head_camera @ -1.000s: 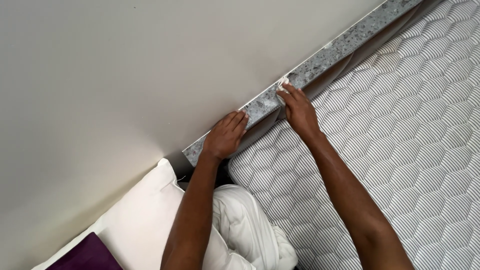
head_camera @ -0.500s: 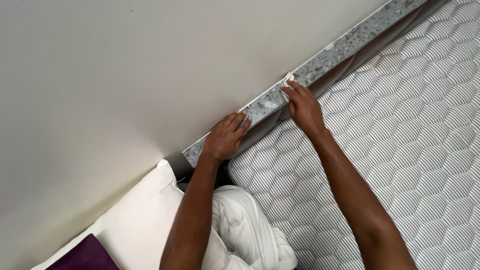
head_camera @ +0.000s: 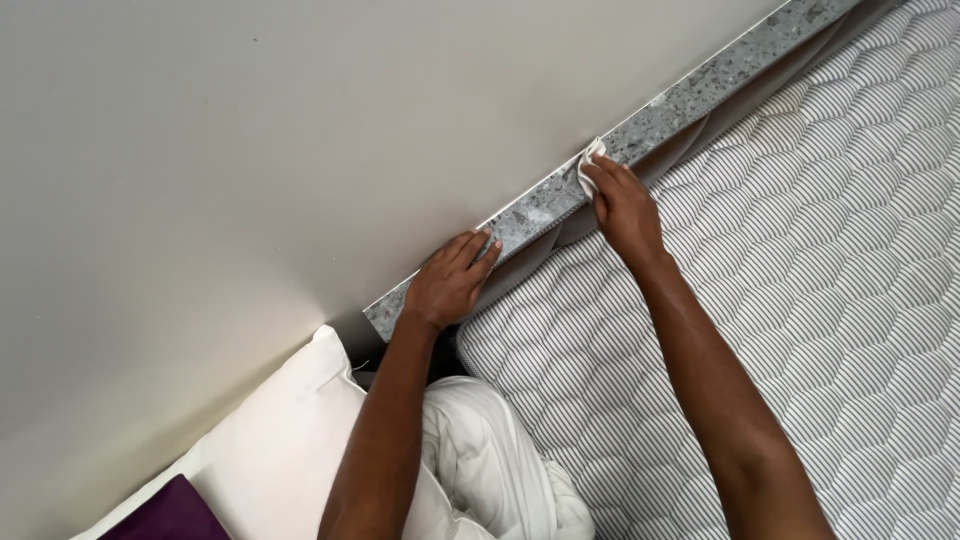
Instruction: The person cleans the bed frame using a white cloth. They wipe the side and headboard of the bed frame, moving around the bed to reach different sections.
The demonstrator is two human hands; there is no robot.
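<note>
While the left hand [head_camera: 450, 285] rests flat, holding nothing, on the speckled grey stone ledge [head_camera: 690, 95] along the wall [head_camera: 300, 130], the right hand [head_camera: 622, 205] pinches one small white cloth [head_camera: 588, 160] against that ledge. The ledge runs beside one striped quilted mattress [head_camera: 800, 300]. One white pillow [head_camera: 270, 440] and one purple cushion [head_camera: 170, 515] lie lower left.

Ledge [head_camera: 640, 135]: speckled grey stone look, polished, slight sheen. Wall [head_camera: 300, 130]: painted, matt, smooth, off-white. Mattress [head_camera: 800, 300]: quilted cloth, fine striped weave, hexagon stitching, soft and puffed. Cloth [head_camera: 590, 158] under right hand [head_camera: 625, 205]: white, thin, crumpled; fabric or paper unclear. Pillow [head_camera: 280, 440]: white matt cotton-like fabric.
</note>
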